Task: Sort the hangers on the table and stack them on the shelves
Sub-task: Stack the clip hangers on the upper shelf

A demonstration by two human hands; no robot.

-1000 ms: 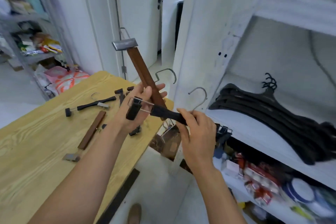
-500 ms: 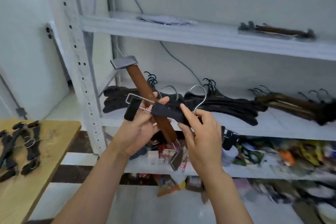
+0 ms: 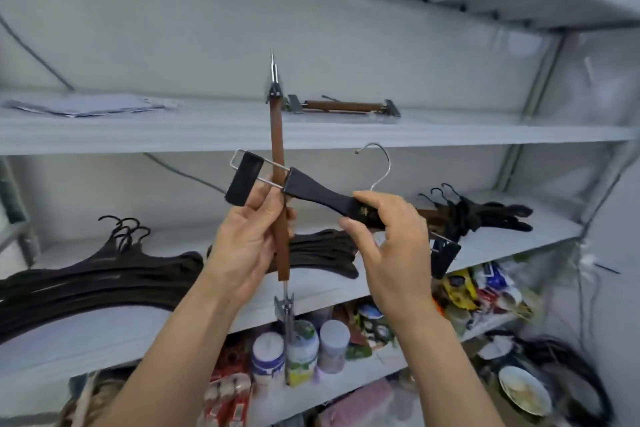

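Where right hand [image 3: 388, 239] grips, hanger [image 3: 325, 196] logo unreadable.

This looks like a storeroom or back room of a home or small shop. Pale grey metal shelving [image 3: 311, 135] runs along a plain white wall. The middle shelf carries stacks of black curved clothes hangers [image 3: 104, 274], the upper one a brown wooden clip hanger [image 3: 341, 106] and loose papers [image 3: 90, 104]. Below sits a jumble of white plastic jars [image 3: 268, 357], colourful packets [image 3: 474, 284] and a white bowl [image 3: 524, 392].
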